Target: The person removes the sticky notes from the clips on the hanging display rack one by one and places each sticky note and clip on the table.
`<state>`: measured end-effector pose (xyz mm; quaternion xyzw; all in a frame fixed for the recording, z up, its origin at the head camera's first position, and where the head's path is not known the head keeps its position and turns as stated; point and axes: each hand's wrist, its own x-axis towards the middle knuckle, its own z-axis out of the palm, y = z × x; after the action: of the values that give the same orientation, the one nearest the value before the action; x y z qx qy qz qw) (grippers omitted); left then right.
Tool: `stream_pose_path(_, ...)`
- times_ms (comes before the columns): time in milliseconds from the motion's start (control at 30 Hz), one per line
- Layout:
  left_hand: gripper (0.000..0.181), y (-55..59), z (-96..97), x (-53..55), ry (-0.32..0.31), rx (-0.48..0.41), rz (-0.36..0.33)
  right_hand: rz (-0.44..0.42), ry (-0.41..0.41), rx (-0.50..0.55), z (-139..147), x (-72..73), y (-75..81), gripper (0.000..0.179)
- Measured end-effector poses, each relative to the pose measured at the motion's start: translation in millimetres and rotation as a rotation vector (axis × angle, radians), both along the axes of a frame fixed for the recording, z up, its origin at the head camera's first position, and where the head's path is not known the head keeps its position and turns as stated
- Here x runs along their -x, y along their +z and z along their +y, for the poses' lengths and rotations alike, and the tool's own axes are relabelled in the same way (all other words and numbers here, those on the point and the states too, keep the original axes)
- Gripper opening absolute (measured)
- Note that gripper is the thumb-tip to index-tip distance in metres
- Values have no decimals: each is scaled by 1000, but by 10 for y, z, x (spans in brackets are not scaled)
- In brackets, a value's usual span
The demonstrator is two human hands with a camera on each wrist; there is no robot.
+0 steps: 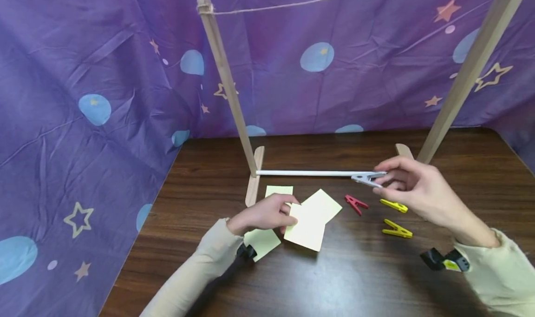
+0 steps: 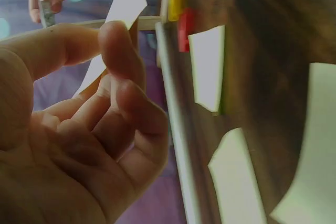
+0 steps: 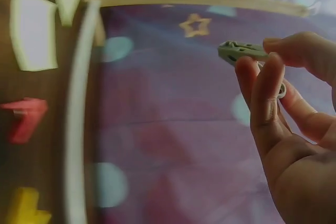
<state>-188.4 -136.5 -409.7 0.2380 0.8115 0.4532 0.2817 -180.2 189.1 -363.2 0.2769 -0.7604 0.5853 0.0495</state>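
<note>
My left hand (image 1: 269, 213) pinches a pale yellow square of paper (image 1: 307, 228) between thumb and fingers, held above the table. In the left wrist view the held paper (image 2: 126, 3) stands tilted, partly hidden by the fingers. Up at the right, my right hand (image 1: 422, 191) grips a grey clothespin (image 1: 365, 179) by its handle end, its tip pointing left. The right wrist view shows this clothespin (image 3: 239, 51) between thumb and fingertips. More pale yellow papers lie around the left hand: one behind it (image 1: 322, 204), one farther back (image 1: 279, 191), one under the wrist (image 1: 263, 243).
A red clothespin (image 1: 355, 204) and two yellow clothespins, one farther (image 1: 394, 206) and one nearer (image 1: 397, 229), lie on the table. Behind stands a frame with a left wooden post (image 1: 227, 82), a right post (image 1: 472, 75), a white bar (image 1: 309, 173) and a string (image 1: 301, 3) across the top.
</note>
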Motion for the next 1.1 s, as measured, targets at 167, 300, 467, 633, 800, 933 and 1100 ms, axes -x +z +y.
stream_pose_path(167,25,-138,53,-38,-19,93,12,-82,-58,-133,55,-82,-377,35)
stream_pose_path(300,22,-194,98,-57,-39,147,37,-132,-19,-130,88,-139,-595,33)
stream_pose_path(467,32,-266,146,-57,-92,241,100,-167,14,-209,96,-190,-803,31)
stream_pose_path(633,26,-333,190,-61,-169,328,198,-220,19,-278,96,-227,-926,31)
stream_pose_path(800,8,-340,217,-76,-191,362,251,-277,29,-305,85,-252,-970,31)
stream_pose_path(933,17,-340,234,-88,-197,393,325,-311,26,-318,71,-274,-971,31)
stream_pose_path(1100,27,-358,251,-122,-208,466,418,-266,-8,-387,51,-326,-984,31)
